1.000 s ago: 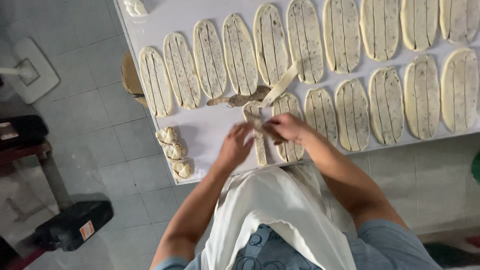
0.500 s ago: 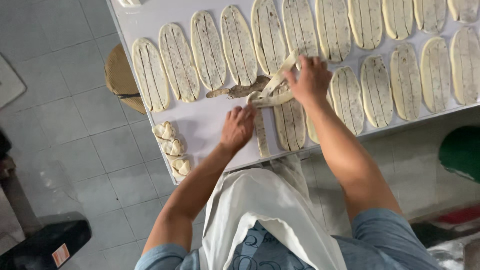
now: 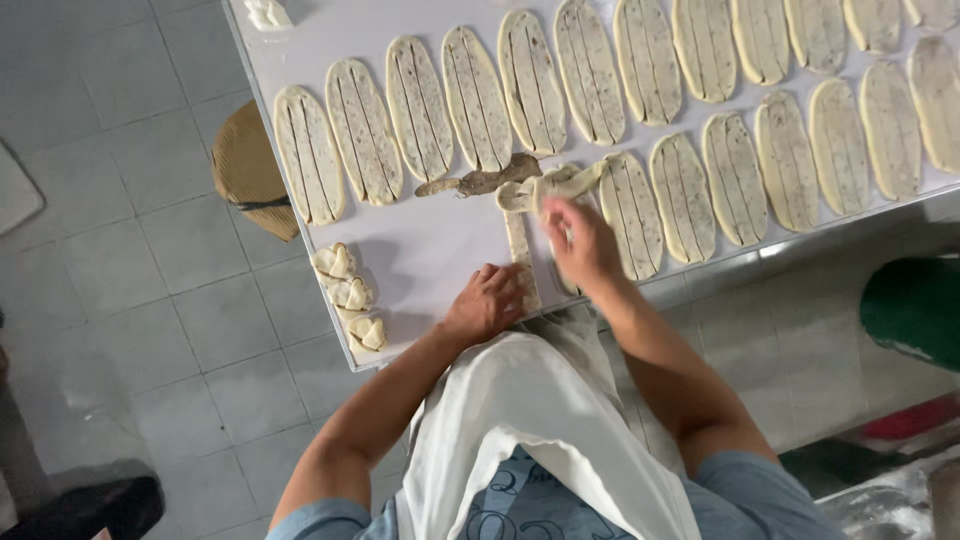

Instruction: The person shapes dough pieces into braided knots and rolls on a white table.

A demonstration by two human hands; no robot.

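Three twisted dough knots [image 3: 350,297] already sit at the tabletop [image 3: 440,240] edge. The left hand [image 3: 487,303] presses flat, grip open, on a dough strip [image 3: 520,262]; the right hand [image 3: 583,240] pinches its upper end. Many slit dough ovals [image 3: 475,98] remain unshaped.

The bench [image 3: 440,240] is white. The dough ovals [image 3: 476,98] are pale cream with dark specks and thin lengthwise lines. The dough strip [image 3: 518,245] is cream too. The apron [image 3: 520,440] is white, and the floor tiles [image 3: 120,300] are grey.
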